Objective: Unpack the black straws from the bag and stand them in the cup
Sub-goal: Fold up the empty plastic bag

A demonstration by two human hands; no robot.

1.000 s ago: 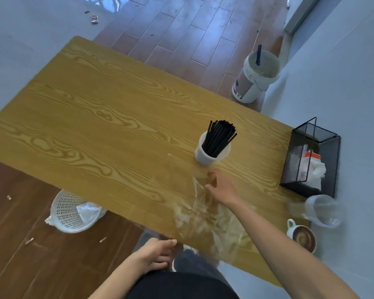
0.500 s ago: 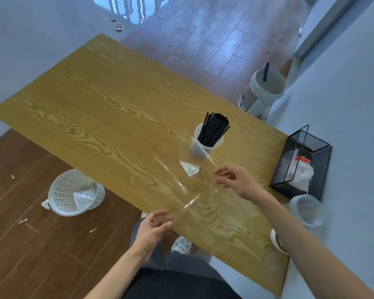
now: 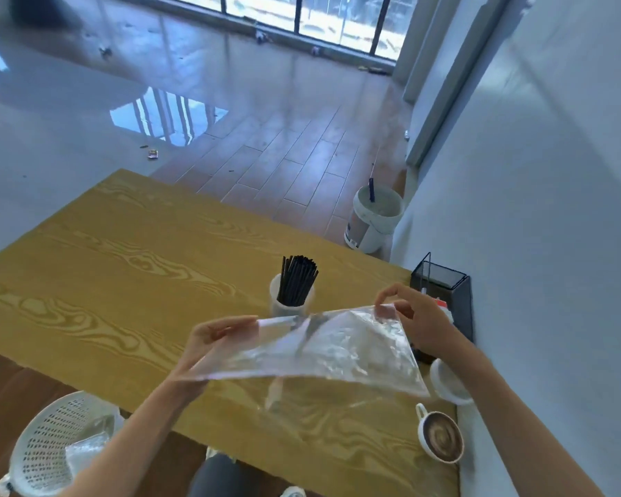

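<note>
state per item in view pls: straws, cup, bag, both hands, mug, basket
black straws: upright, bunched in the cup
cup: upright on the table
bag: empty, held spread above the table
left hand: pinches the bag's left edge
right hand: pinches the bag's right corner
coffee mug: upright, full
white basket: on the floor, clear plastic inside

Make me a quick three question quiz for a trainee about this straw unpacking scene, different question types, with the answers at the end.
1. True or false: the black straws stand in the white cup.
2. What do the left hand and right hand hold between them?
3. Where is the white mesh basket? A on the table, B on the floor, C in the black wire holder.

Key: 1 true. 2 the clear plastic bag, apparently empty, held above the table. 3 B.
</note>
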